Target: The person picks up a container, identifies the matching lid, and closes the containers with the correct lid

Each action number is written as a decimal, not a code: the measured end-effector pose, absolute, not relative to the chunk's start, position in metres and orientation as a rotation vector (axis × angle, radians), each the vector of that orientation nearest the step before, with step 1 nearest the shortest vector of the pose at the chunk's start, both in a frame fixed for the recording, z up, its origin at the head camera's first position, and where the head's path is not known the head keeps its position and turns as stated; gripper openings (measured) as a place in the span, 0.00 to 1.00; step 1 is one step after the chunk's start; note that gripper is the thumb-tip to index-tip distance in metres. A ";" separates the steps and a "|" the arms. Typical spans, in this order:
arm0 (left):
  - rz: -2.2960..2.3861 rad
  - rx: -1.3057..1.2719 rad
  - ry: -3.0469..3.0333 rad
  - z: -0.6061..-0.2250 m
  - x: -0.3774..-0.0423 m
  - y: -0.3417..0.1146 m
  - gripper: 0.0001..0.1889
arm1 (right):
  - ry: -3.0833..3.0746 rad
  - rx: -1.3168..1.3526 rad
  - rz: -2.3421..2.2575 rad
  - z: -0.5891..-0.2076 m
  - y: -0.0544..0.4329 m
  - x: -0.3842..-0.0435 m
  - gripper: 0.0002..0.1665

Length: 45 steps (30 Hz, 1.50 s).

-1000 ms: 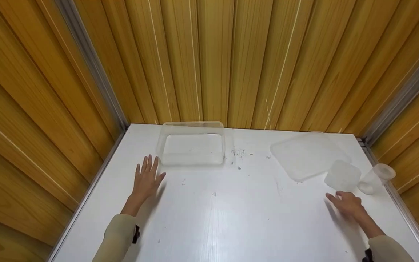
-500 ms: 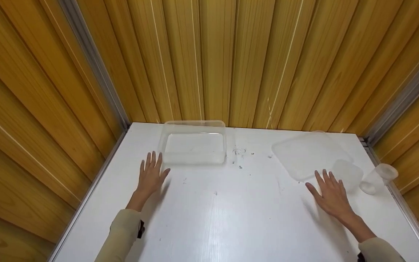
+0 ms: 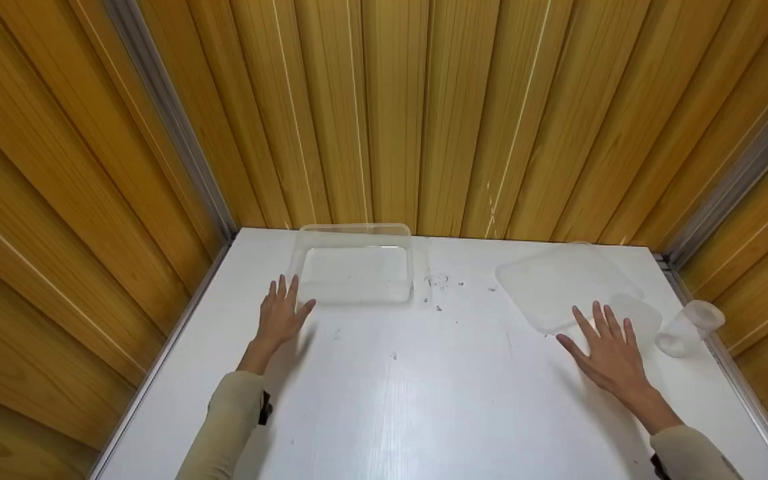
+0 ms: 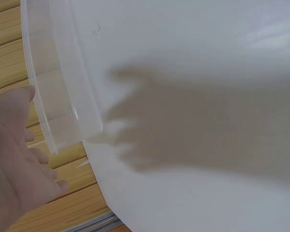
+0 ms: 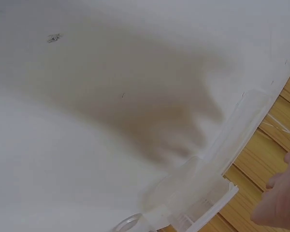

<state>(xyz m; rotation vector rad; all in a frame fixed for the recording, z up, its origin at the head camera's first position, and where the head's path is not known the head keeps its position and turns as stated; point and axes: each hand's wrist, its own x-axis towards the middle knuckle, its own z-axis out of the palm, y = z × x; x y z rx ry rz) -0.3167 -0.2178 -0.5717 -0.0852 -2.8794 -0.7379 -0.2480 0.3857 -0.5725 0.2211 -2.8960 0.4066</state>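
Note:
In the head view a rectangular clear plastic container (image 3: 355,293) stands at the back left of the white table. My left hand (image 3: 279,320) hovers at its front left corner, fingers spread and holding nothing. From the left wrist view, the hand (image 4: 21,164) shows beside the container's wall (image 4: 63,92). My right hand (image 3: 611,357) is stretched out over the right side, fingers spread, also holding nothing. Its fingertips overlap a small squarish translucent box (image 3: 643,315) and come near the front edge of a flat translucent lid (image 3: 557,283). In the right wrist view the hand (image 5: 282,193) is partly cut off.
A clear plastic cup (image 3: 689,328) stands near the table's right edge, beside the small box. Dark specks (image 3: 437,281) mark the white tabletop (image 3: 424,400). Wood-patterned panels (image 3: 391,120) rise behind and on both sides, with metal strips (image 3: 174,120) at the corners.
My right hand has moved from in front of the small box up and left, its fingers spreading. My left hand has shifted slightly forward and right towards the container.

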 end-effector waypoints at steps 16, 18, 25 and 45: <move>-1.727 0.658 -2.462 -0.564 -0.362 -0.201 0.40 | -2.906 0.218 0.416 -0.583 0.391 -0.239 0.42; -1.691 0.664 -2.493 -0.564 -0.364 -0.202 0.40 | -2.905 0.220 0.430 -0.586 0.390 -0.239 0.42; -1.559 0.635 -2.574 -0.564 -0.367 -0.198 0.37 | -2.911 0.217 0.512 -0.590 0.391 -0.237 0.40; -1.423 0.335 -2.932 -0.550 -0.353 -0.184 0.41 | -2.897 0.251 0.543 -0.593 0.381 -0.242 0.40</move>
